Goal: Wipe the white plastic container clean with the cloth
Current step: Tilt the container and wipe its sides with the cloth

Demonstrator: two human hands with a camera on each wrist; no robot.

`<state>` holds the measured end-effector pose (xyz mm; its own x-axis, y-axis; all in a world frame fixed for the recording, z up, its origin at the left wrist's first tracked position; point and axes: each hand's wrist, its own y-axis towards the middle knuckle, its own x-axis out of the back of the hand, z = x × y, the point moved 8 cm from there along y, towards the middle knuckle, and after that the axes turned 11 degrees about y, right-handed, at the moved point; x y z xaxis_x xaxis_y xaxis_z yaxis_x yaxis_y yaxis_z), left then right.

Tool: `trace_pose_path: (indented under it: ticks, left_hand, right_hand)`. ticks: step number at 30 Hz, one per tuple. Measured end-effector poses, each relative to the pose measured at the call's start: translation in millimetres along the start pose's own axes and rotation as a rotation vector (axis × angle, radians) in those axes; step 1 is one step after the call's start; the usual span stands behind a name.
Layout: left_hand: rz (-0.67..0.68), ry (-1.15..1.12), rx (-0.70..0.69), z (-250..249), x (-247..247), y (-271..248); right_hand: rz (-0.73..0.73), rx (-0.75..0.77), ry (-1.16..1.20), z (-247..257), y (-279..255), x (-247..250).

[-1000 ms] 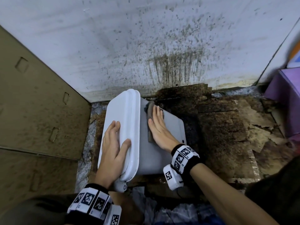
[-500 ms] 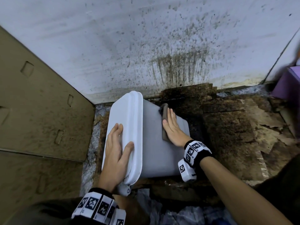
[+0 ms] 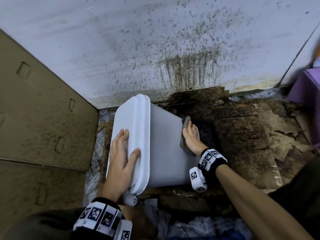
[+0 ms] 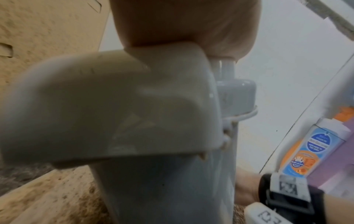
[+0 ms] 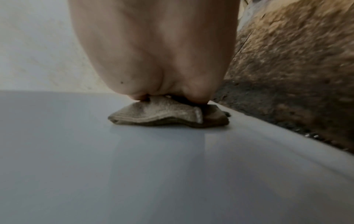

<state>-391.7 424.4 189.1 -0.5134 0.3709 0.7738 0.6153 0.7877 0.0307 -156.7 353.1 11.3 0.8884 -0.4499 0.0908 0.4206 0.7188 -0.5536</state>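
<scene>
The white plastic container lies on its side on the dirty floor, its lidded end toward the left. My left hand rests flat on the lid, fingers straight, thumb spread along the rim. My right hand presses a folded brown-grey cloth flat against the upper side wall near its right edge. In the right wrist view the cloth sits under my palm on the smooth wall. The left wrist view shows the container's latch close up, blurred.
A stained white wall stands behind. Brown cardboard leans at the left. Wet, torn cardboard covers the floor to the right. A purple box sits at the far right, an orange-and-blue bottle by it.
My right hand has slid the cloth rightward across the container's side, from near the lid to the right edge. The left hand has stayed on the lid.
</scene>
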Motion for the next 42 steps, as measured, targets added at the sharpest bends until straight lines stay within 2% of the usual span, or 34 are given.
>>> trace_pose_path:
  ticks: [7, 13, 19, 21, 25, 29, 36, 42]
  left_hand:
    - [-0.006, 0.004, -0.001, 0, 1, 0]
    - [-0.01, 0.01, -0.01, -1, 2, 1]
    - [-0.022, 0.0, -0.005, 3, 4, 1]
    - [-0.028, 0.002, -0.005, 3, 5, 1]
    - [-0.024, -0.004, 0.002, 6, 5, 0]
    - [-0.019, -0.005, -0.001, 6, 4, 1]
    - [-0.006, 0.009, -0.01, -3, 3, 0]
    - [-0.02, 0.036, -0.013, -3, 4, 1]
  right_hand:
    - [0.154, 0.378, 0.006, 109, -49, -59]
    - [0.184, 0.536, -0.08, 112, -52, -64]
    - [0.123, 0.446, -0.112, 80, -30, -36]
    - [0.088, 0.353, -0.134, 54, -21, -19]
    - [0.029, 0.074, -0.13, -11, -4, 15]
    - [0.007, -0.056, -0.127, -26, -1, 24]
    - [-0.031, 0.013, -0.048, -6, -5, 12]
    - [0.076, 0.357, -0.041, 85, -40, -39]
